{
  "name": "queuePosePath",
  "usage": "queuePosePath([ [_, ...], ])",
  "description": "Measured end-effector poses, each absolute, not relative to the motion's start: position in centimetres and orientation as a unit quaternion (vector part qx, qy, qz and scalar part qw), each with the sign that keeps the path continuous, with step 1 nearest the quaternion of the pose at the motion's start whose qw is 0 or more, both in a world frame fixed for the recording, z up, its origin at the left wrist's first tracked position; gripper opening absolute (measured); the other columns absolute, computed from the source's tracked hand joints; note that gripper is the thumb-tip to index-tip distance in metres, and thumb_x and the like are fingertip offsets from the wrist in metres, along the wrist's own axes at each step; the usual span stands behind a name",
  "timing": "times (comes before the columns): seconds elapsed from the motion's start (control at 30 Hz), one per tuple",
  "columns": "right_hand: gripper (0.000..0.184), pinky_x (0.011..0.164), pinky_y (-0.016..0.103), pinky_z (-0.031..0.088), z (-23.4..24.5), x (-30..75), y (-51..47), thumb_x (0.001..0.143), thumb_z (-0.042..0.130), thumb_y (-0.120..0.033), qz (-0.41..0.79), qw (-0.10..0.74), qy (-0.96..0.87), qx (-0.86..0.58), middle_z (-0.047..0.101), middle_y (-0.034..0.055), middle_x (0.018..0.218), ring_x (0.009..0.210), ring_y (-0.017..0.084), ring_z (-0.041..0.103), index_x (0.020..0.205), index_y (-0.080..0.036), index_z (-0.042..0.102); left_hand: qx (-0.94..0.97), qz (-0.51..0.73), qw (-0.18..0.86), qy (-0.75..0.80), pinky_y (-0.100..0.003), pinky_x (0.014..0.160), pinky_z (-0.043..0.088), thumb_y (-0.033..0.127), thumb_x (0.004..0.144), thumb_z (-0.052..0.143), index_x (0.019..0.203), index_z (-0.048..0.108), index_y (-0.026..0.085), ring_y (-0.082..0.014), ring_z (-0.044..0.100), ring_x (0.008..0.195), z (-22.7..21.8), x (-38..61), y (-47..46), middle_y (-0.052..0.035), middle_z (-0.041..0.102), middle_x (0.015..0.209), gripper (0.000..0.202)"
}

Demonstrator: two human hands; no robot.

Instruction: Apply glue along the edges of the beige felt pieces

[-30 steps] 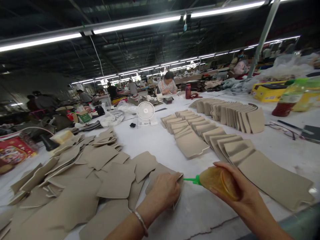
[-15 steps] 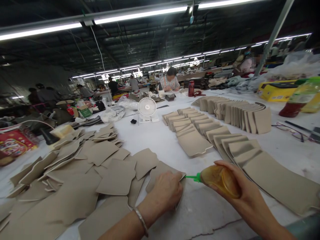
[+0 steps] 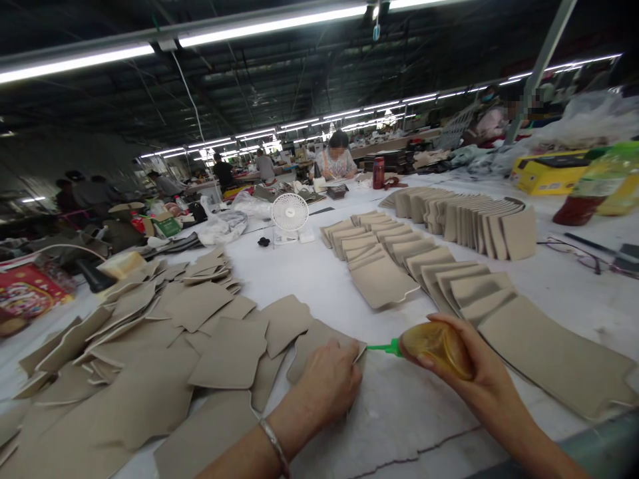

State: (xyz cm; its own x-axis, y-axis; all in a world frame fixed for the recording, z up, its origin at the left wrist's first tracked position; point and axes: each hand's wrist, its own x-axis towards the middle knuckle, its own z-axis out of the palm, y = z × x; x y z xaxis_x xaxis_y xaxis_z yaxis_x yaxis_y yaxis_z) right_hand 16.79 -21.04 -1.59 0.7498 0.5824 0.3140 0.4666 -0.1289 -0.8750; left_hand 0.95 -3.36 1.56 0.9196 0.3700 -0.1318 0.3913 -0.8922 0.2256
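My left hand [image 3: 332, 382], fingers curled, grips a taupe leather-like piece [image 3: 310, 340] near its right edge; part of the piece is hidden beneath the hand. Squeezed in my right hand [image 3: 474, 362] is a glue bottle [image 3: 433, 344] with amber contents, lying on its side in the air. Its thin green nozzle [image 3: 389, 347] points left, with the tip at the right corner of the piece. Loose pieces of the same material [image 3: 232, 352] are heaped left of my left hand. Overlapping rows of pieces [image 3: 549, 342] fan out beyond my right hand.
On the white table [image 3: 279, 273] stands a small white fan [image 3: 290, 214]. Another fanned row [image 3: 469, 223] lies at the back right, near eyeglasses [image 3: 574, 253], a yellow box [image 3: 546, 176] and a bottle of dark red liquid [image 3: 582, 199]. A person [image 3: 335, 159] sits across the table.
The whole view has shifted slightly. Both hands keep nearly the same pose, and the nozzle tip stays at the piece's right corner.
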Motion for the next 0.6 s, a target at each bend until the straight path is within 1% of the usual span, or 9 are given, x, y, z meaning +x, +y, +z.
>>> queuePosePath([
  [0.1,0.054,0.093,0.038,0.046,-2.1,16.9,-21.4,0.077,0.073,-0.055,0.106,0.564,-0.360,-0.736,0.058,0.0041,0.117,0.105,0.028,0.058,0.120,-0.028,0.052,0.973,-0.044,0.128,0.188,-0.035,0.070,0.047,0.025,0.089,0.035,0.120,0.057,0.025,-0.0263,0.063,0.081,1.9,0.8,-3.3,-0.0090,0.062,0.092,0.038],
  [0.2,0.052,0.087,0.033,0.049,-2.4,17.2,-21.7,0.080,0.071,-0.053,0.162,0.571,-0.366,-0.717,0.059,0.0031,0.111,0.101,0.025,0.059,0.120,-0.028,0.050,0.974,-0.059,0.127,0.181,-0.034,0.071,0.047,0.024,0.088,0.036,0.117,0.057,0.024,-0.0253,0.062,0.080,2.5,0.7,-3.3,-0.0085,0.062,0.091,0.036],
  [0.27,0.055,0.088,0.034,0.048,-2.3,17.3,-21.8,0.079,0.071,-0.054,0.152,0.582,-0.346,-0.721,0.058,0.0031,0.110,0.101,0.026,0.059,0.121,-0.028,0.049,0.973,-0.070,0.128,0.178,-0.034,0.071,0.047,0.023,0.087,0.035,0.115,0.057,0.023,-0.0247,0.062,0.080,2.8,0.7,-3.2,-0.0081,0.061,0.090,0.035],
  [0.37,0.059,0.093,0.037,0.045,-2.1,16.9,-21.7,0.074,0.074,-0.057,0.120,0.590,-0.324,-0.730,0.056,0.0046,0.115,0.103,0.027,0.057,0.119,-0.027,0.051,0.972,-0.077,0.137,0.174,-0.033,0.074,0.047,0.022,0.087,0.035,0.113,0.058,0.022,-0.0241,0.062,0.081,2.9,0.7,-3.1,-0.0076,0.061,0.090,0.035],
  [0.5,0.056,0.087,0.033,0.049,-2.0,16.1,-22.0,0.076,0.073,-0.056,0.176,0.589,-0.349,-0.707,0.056,0.0058,0.115,0.099,0.025,0.059,0.118,-0.025,0.052,0.971,-0.078,0.157,0.165,-0.033,0.078,0.047,0.023,0.088,0.033,0.119,0.057,0.023,-0.0240,0.062,0.085,2.9,0.5,-2.8,-0.0073,0.061,0.092,0.039],
  [0.6,0.057,0.084,0.032,0.050,-2.2,15.9,-22.2,0.077,0.071,-0.057,0.162,0.586,-0.342,-0.717,0.058,0.0052,0.110,0.097,0.025,0.060,0.120,-0.026,0.051,0.970,-0.081,0.168,0.157,-0.034,0.080,0.048,0.024,0.089,0.031,0.122,0.056,0.022,-0.0245,0.061,0.087,3.0,0.3,-2.7,-0.0079,0.061,0.094,0.041],
])
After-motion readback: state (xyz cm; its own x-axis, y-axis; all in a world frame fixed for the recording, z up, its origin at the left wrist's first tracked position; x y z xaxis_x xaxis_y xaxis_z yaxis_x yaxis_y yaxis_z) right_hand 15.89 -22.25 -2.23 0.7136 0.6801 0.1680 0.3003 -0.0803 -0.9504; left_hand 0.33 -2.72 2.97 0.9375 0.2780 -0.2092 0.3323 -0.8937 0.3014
